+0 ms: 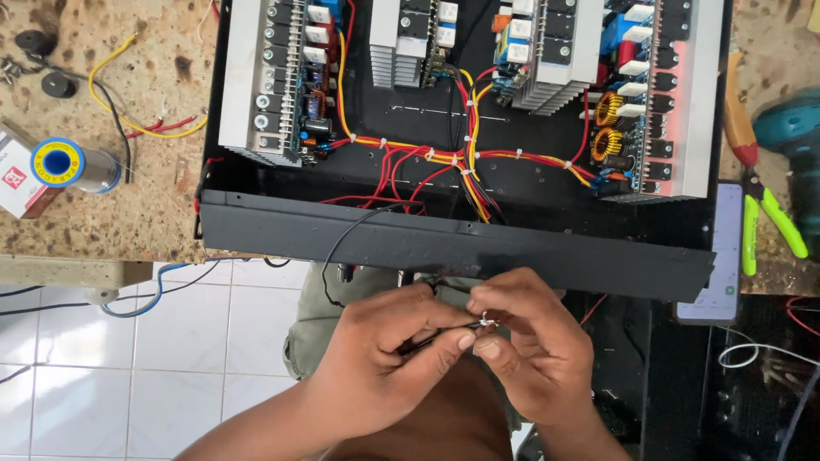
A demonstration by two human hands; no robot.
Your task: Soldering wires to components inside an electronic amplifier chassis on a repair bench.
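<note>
My left hand [389,354] and my right hand [534,341] meet below the front edge of an open black amplifier chassis [453,243]. Both pinch a thin black wire [346,235] whose bare shiny end [485,322] sits between my fingertips. The wire loops up from my hands and over the chassis front panel. Inside the chassis are silver heatsinks [243,77], circuit boards and bundled red and yellow wires [465,158] held by white ties.
A solder spool [64,164] and a small box lie on the speckled bench at left, with loose yellow and red wires [145,128]. At right are green-handled cutters [769,218], a phone [713,256] and a teal drill [790,128]. White floor tiles show below left.
</note>
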